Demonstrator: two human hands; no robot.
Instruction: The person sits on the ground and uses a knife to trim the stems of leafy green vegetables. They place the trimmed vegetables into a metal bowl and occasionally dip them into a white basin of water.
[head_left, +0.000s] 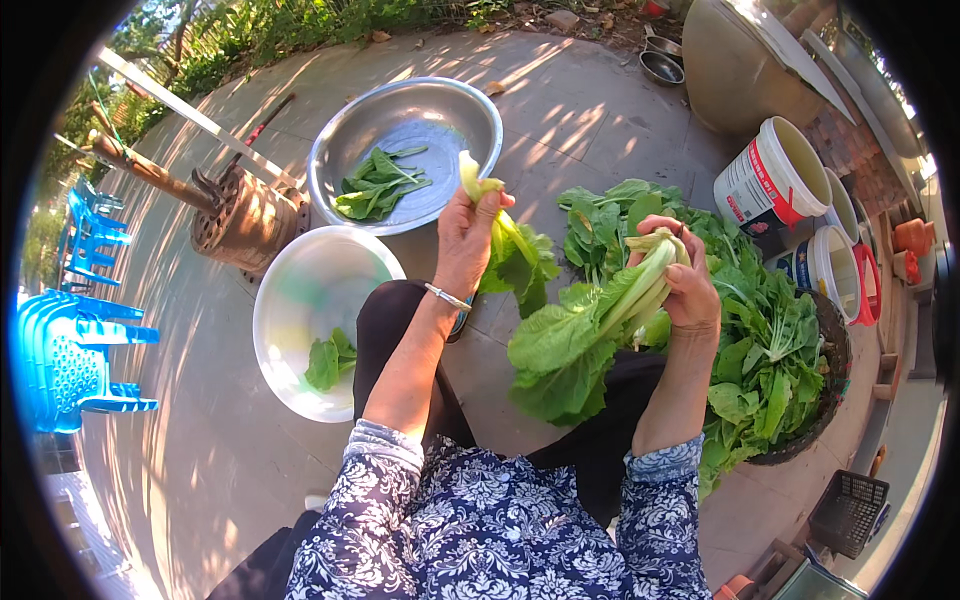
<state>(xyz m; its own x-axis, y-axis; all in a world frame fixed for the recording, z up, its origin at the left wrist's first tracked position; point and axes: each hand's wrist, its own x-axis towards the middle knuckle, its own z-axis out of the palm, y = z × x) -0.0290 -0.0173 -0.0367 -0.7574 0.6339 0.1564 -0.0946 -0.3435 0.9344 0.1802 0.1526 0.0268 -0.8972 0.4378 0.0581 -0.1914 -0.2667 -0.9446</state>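
My left hand (466, 232) grips a leafy green stalk (512, 244) by its pale end, its leaves drooping towards the right. In my right hand (684, 279) is a bunch of leafy greens (592, 330), held at the pale stem base, with the broad leaves hanging down to the left. Beyond my left hand stands a wide metal basin (450, 127) with several green leaves (381, 182) in it. A white plastic basin (300, 262) sits beside my knee and holds a few leaves (330, 360). Right of my right hand, more leafy greens (772, 352) are heaped over a dark woven basket (829, 375).
White plastic buckets (772, 176) stand at the right, near a large tan vessel (739, 71). Small metal pans (661, 67) lie beyond. Stacked blue plastic chairs (75, 360) and a perforated cylinder (244, 217) are at the left. A black plastic crate (849, 514) is at lower right.
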